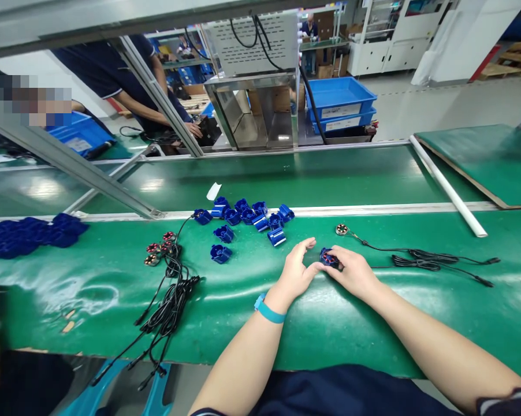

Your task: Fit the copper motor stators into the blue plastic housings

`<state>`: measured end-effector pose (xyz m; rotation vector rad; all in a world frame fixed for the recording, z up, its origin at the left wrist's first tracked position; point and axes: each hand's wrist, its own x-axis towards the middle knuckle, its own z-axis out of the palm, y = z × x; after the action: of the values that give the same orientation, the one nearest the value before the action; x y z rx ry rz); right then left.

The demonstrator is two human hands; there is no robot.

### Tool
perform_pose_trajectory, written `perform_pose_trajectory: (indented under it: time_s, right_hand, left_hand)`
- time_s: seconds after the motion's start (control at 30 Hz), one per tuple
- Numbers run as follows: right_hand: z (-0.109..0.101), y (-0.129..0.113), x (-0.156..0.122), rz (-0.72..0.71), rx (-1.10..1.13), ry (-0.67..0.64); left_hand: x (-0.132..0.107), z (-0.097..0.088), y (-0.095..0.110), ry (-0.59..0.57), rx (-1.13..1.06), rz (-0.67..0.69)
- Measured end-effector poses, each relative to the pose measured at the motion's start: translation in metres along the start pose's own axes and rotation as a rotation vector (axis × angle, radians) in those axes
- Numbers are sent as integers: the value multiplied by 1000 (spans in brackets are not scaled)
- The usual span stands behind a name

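My right hand (351, 270) grips a small blue plastic housing (324, 254) against the green tabletop. A round part with reddish spots shows inside that housing, partly covered by my fingers, and a black cable trails off to the right. My left hand (296, 268) is open on the other side, fingers stretched out, its thumb tip at or very near the housing's edge; contact is unclear. Just beyond lies a round metal-rimmed disc (341, 229) on a wire, joined to a bundled black cable (420, 260). Several loose blue housings (247, 216) sit to the left of my hands.
Black cables (167, 312) with round discs (159, 248) lie in a heap at left. More blue housings (30, 234) are piled at far left. A metal frame post (108, 179) slants over the bench. Co-workers stand beyond, near blue trays (341, 98).
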<state>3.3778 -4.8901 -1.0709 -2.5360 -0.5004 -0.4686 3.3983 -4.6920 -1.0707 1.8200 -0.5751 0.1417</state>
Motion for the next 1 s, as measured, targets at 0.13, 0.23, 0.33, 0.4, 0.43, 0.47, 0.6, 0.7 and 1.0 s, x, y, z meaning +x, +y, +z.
perform_pose_trajectory:
  time_s: [0.13,0.23,0.33,0.4,0.43,0.47,0.6,0.7,1.0]
  right_hand:
    - [8,-1,-2,-39,12,1]
    - [13,-2,-2,-76,50,28]
    - [16,-2,0,-99,113,40]
    - [18,-1,0,-101,148,56]
    - [19,-1,1,-98,162,64]
    - [20,0,1,-95,174,70]
    - [27,3,1,-83,202,66]
    - [27,3,2,-51,218,50]
    - [10,-8,11,162,182,-104]
  left_hand:
    - [16,-12,6,127,169,39]
    - [56,-51,0,175,463,96]
    - [107,-111,-20,171,874,-21]
    - [132,-153,-35,110,1109,-254]
    - [141,-173,-42,58,1187,-381]
    - [146,-189,-47,4,1238,-497]
    - [149,-226,-57,-88,1292,-688]
    - [139,-232,-57,-123,1346,-716]
    - [112,-213,-18,-44,1465,-541]
